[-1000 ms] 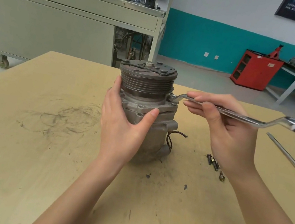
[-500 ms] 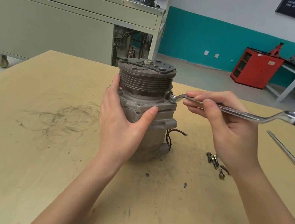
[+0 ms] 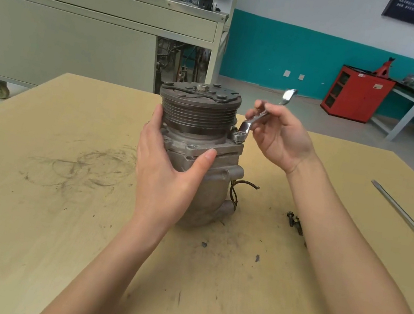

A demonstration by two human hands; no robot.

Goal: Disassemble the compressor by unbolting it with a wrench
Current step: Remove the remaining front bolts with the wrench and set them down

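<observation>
Right hand (image 3: 279, 135): fingertips (image 3: 259, 105) pinch the shank of the wrench (image 3: 258, 118), its ring end seated over a bolt (image 3: 238, 136) just below-left of the fingers, on the flange of the compressor (image 3: 198, 119). Left hand (image 3: 166, 174) wraps the housing, thumb pressed on the flange. Risk: with so light a pinch and so steep a shank, the ring may ride off the bolt head and round it; the upright compressor could tip should the left grip slacken.
</observation>
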